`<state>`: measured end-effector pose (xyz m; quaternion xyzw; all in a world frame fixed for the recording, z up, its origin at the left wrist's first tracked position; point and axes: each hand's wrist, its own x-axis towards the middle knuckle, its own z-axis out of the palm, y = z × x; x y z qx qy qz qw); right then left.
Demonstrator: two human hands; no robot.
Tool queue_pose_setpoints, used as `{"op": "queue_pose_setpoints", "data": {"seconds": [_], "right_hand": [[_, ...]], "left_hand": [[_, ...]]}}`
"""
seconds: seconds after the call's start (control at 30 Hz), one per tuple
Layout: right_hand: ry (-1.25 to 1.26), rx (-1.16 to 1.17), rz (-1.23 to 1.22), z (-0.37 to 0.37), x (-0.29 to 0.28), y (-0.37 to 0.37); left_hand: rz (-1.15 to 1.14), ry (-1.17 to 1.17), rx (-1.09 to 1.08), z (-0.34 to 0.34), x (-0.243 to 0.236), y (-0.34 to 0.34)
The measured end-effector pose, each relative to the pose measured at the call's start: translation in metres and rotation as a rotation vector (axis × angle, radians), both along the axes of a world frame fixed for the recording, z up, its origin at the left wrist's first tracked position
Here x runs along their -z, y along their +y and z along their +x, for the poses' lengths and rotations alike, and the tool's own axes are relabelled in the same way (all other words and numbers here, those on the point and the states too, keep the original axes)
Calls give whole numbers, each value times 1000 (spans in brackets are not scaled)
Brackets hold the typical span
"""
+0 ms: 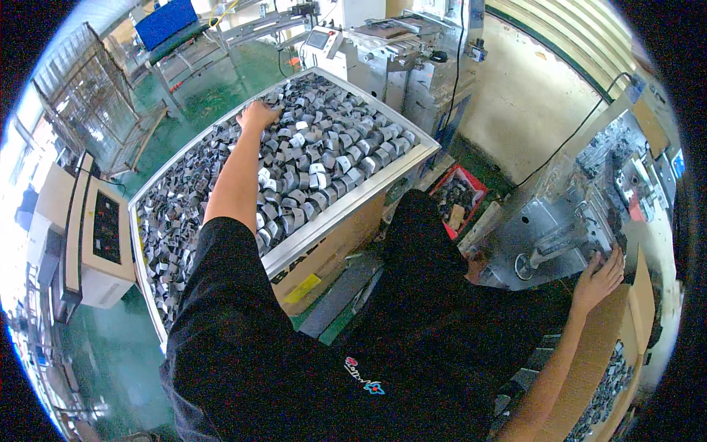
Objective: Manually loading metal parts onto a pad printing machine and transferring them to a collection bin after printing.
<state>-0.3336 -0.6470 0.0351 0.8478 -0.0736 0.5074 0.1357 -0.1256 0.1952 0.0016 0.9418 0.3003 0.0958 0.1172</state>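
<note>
My left hand [258,116] reaches to the far left part of a large pale-rimmed tray [353,197]. Its fingers and thumb are spread over a heap of small curved grey metal pieces [324,151]; the fingertips are partly hidden. Off to the right, my right hand [601,280] is open, fingers stretched out, at the near edge of a metal machine [549,236]. No piece shows in it. Just below that hand stands an open cardboard box [639,295] with many small metal pieces [607,390] inside.
A red bin [471,182] with dark parts sits on the floor between tray and machine. A handwheel [523,266] juts from the machine near my knees. Behind the tray stands another machine [405,66]; a beige cabinet [103,243] is at left. A black cable [567,140] hangs by the wall.
</note>
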Motion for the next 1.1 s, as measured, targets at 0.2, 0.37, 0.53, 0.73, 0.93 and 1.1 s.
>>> {"op": "queue_pose_setpoints", "data": {"seconds": [0.2, 0.37, 0.53, 0.73, 0.93, 1.1], "right_hand": [[-28, -25, 3, 6, -4, 3], [5, -34, 11, -13, -25, 16], [-27, -56, 13, -15, -49, 12], [366, -430, 193, -30, -84, -36], [463, -287, 348, -85, -98, -161], [357, 188, 451, -183, -86, -316]], "left_hand": [[15, -180, -64, -3, -4, 18], [50, -506, 129, 17, -22, -28], [-179, -735, 789, 44, -58, -143], [-368, -599, 1222, -8, -125, -383], [-421, -613, 1524, -40, -140, -567], [-569, -513, 1684, -38, -130, -667]]}}
